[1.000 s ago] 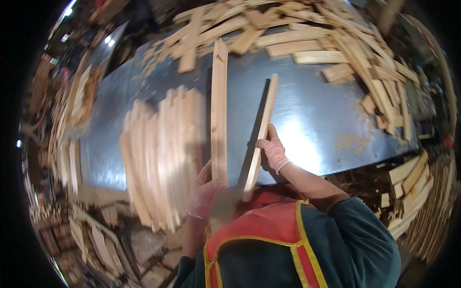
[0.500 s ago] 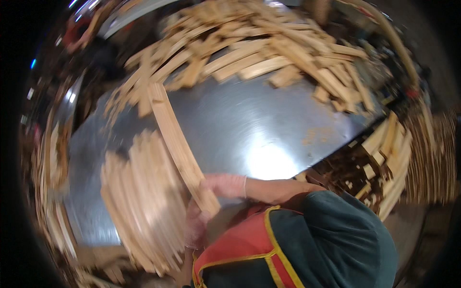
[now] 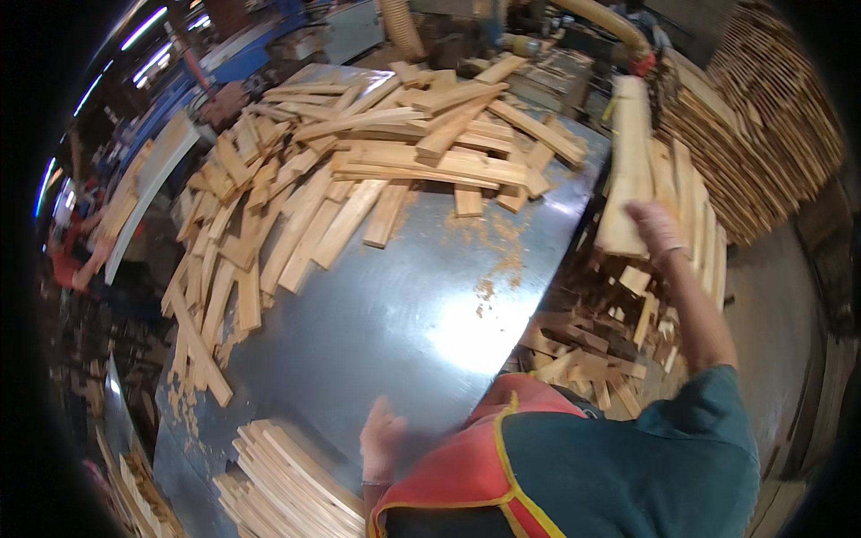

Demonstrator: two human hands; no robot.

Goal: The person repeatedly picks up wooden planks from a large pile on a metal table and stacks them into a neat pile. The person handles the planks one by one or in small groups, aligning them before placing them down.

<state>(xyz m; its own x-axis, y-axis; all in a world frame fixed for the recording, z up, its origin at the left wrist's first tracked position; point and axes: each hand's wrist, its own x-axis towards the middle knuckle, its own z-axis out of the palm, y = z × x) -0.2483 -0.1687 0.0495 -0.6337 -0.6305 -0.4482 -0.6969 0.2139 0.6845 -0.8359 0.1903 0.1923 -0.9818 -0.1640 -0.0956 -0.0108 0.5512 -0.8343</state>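
Note:
My right hand (image 3: 657, 228), in a pale glove, reaches out to the right with its fingers closed on the edge of a wooden plank (image 3: 628, 161), near the plank's close end. That plank lies lengthwise away from me, over a row of similar planks beside the metal table. Above the table's near edge, my left hand (image 3: 382, 441) holds nothing; its fingers look loosely apart, a little blurred. Close to it on the left lies a row of light wooden strips (image 3: 291, 480), side by side on the metal table (image 3: 359, 332).
A jumbled heap of wooden pieces (image 3: 359, 215) covers the table's far side, with sawdust (image 3: 507, 247) near it. Offcuts (image 3: 592, 363) lie below the right edge. Stacked boards (image 3: 762, 117) stand at the far right. Another person (image 3: 81, 255) holds a board at left.
The strip both hands held is out of them. My right hand has swung right onto a plank beside the table; my left stays near my body. The view has turned right.

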